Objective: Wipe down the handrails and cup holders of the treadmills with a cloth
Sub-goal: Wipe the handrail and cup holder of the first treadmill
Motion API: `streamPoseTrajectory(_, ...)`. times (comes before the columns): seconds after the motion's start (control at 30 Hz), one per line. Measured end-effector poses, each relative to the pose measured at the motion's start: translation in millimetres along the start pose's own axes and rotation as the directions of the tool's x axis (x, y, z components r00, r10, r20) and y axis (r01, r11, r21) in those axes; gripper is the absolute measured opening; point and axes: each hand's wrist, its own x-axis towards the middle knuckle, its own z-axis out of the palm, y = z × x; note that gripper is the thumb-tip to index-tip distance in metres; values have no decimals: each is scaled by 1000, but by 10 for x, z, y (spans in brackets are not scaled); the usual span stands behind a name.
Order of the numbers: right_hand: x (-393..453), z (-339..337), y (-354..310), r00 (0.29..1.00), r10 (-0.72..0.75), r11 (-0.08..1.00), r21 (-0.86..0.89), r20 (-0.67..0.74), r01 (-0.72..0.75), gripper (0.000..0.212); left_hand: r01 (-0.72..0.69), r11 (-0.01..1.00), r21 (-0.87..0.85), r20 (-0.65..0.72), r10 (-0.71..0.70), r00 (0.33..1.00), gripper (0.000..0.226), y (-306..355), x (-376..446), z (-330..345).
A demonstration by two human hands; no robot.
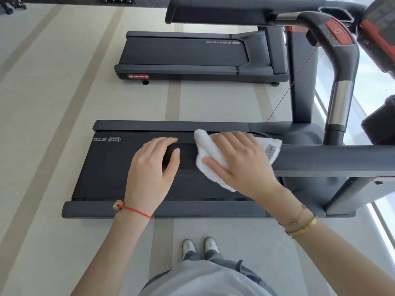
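Observation:
A dark grey side handrail [333,158] of the near treadmill runs left from the right edge to just under my hands. My right hand [241,161] presses a white cloth [205,154] flat over the rail near its free end. The cloth drapes over both sides of the rail and shows a label at its right corner. My left hand [152,167] grips the rail's end, fingers curled over it. The curved front handrail [339,103], with a silver sleeve and a red panel, rises at the right. No cup holder is clearly in view.
The near treadmill's belt deck [111,167] lies below my hands. A second treadmill [192,56] stands beyond it, its own handrail [213,12] crossing the top. A thin red cord [292,82] hangs from the console. My shoes [199,247] stand on pale striped floor.

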Motion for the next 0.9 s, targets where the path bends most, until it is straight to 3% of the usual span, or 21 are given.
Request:
streamPoseTrajectory(0.2, 32, -108, 162, 975, 223, 972, -76, -1, -223, 42, 6, 1000, -8, -9, -6, 1000, 27, -7, -4, 22)
streamPoseTrajectory(0.33, 216, 60, -226, 988, 135, 990, -49, 73, -131, 43, -1, 1000, -9, -12, 1, 1000, 28, -16, -12, 33)
streamPoseTrajectory(0.43, 140, -1, -109, 989, 91, 996, -21, 118, -89, 48, 4, 1000, -11, -24, -4, 1000, 27, -34, -15, 37)
streamPoseTrajectory(0.67, 163, -87, 118, 958, 186, 982, -65, 217, -176, 49, 19, 999, -36, 10, -19, 1000, 31, -31, -10, 10)
streamPoseTrajectory(0.8, 461, 49, -135, 937, 85, 994, 30, 338, -101, 48, 34, 999, -38, 0, -34, 999, 36, -13, -44, -3)
streamPoseTrajectory(0.9, 400, 6, -122, 952, 19, 997, 62, 304, -40, 47, 66, 998, -12, 4, -65, 998, 41, -34, -77, -39)
